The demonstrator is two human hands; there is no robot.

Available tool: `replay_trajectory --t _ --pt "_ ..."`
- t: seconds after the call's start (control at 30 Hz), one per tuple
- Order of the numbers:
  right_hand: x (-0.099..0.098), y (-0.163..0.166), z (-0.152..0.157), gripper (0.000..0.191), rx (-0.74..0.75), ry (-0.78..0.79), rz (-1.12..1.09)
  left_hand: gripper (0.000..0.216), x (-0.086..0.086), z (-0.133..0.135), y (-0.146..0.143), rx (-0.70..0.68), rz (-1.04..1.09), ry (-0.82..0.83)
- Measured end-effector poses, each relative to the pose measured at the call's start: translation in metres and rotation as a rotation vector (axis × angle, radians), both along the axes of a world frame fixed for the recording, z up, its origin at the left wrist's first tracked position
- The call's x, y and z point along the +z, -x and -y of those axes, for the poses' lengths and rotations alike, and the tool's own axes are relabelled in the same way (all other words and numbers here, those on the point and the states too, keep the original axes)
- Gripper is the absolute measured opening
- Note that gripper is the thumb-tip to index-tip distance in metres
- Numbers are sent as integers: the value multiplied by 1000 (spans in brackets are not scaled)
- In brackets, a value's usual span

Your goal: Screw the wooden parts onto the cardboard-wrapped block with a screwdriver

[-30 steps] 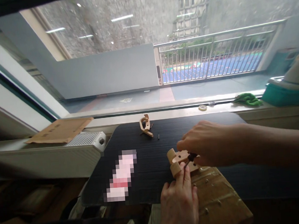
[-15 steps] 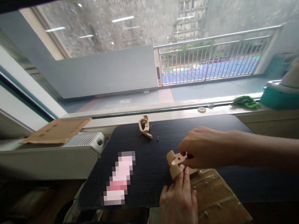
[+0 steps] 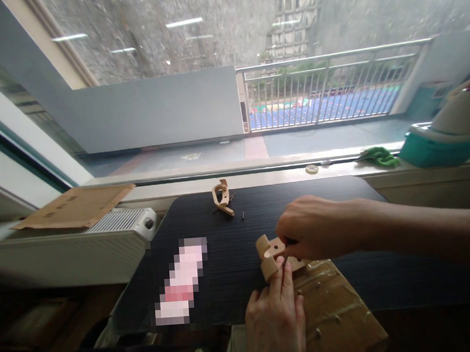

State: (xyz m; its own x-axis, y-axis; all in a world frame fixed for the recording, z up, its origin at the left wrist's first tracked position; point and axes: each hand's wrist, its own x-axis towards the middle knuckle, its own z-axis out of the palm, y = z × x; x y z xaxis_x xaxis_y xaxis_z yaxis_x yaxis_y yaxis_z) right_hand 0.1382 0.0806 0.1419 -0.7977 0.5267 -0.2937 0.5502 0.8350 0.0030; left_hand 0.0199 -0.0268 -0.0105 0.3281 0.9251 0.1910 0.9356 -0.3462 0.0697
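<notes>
A pale wooden piece with rounded ends and a dark hole (image 3: 269, 268) lies at the edge of a taped cardboard box (image 3: 336, 303). My left hand (image 3: 275, 315) presses on it from the near side, its fingers stretched out flat. Above, my right hand (image 3: 315, 226) is closed around a small dark tool (image 3: 285, 259), whose thin shaft points down between my left fingertips. Most of this tool is hidden in the fist, so its exact kind does not show. Farther back stands a curved wooden part (image 3: 216, 197) with a screw (image 3: 243, 215) near it.
Both hands work over a black table (image 3: 225, 273), where a blurred pink item (image 3: 182, 281) lies at left. Beyond are a white windowsill (image 3: 267, 178), a green cloth (image 3: 380, 156) and a teal container (image 3: 434, 146). A radiator (image 3: 121, 221) with a brown envelope (image 3: 72, 206) is at left.
The whole view has shifted slightly, so everything appears a little farther left. More of the dark tool's shaft shows now. Both hands keep their places at the wooden piece.
</notes>
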Motion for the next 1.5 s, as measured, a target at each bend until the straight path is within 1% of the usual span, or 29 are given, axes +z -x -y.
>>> replay_trajectory --t 0.07,0.13,0.17,0.27,0.37,0.47,0.53,0.63,0.7,0.77,0.83,0.93,1.0,1.1,1.23,1.3,1.37,1.43,1.47,1.5 --pt "2 -1 1 27 -98 -4 7 49 2 0 1 9 -6 11" --pt "6 -2 3 28 -107 -17 33 49 2 1 1 10 -11 16" --pt "9 -2 4 25 -77 -21 49 49 1 2 1 7 -13 15" --pt "18 -2 6 10 83 -4 56 49 0 3 1 0 -24 0" --pt "21 -1 5 9 176 20 57 50 -2 3 1 0 -36 -12" --pt "17 1 1 12 205 59 17 50 -3 2 1 -4 -27 -20" --pt "12 0 -2 13 169 99 -30 50 -3 2 2 -8 -10 -25" --pt "5 -3 -6 17 19 131 -74 50 -3 2 2 -6 13 -25" --pt "2 -4 -6 22 -85 103 -102 49 -3 3 2 -2 17 -29" --pt "4 -4 -6 26 -128 59 -91 49 -3 3 2 -5 13 -33" --pt "8 -2 -3 26 -79 17 -62 50 -2 3 2 -3 7 -34" --pt "18 1 3 12 74 -21 4 49 -2 4 2 6 -9 -34" --pt "21 2 7 10 151 -42 41 48 -2 4 1 2 -14 -32" --pt "16 3 11 11 212 -53 77 45 -2 5 1 17 -14 -17" --pt "1 2 12 11 257 -60 27 43 -1 4 0 23 -13 -7" --pt "-3 1 11 10 208 -57 24 42 -1 4 0 20 -11 -14" --pt "-3 2 12 12 85 -66 27 42 -1 3 0 23 -9 -22" --pt "0 2 13 19 -37 -79 38 42 -1 3 0 23 -8 -29" --pt "2 3 14 19 -61 -84 47 42 -1 4 0 23 -10 -32" --pt "4 3 16 17 -50 -90 64 42 -1 4 0 24 -11 -33"
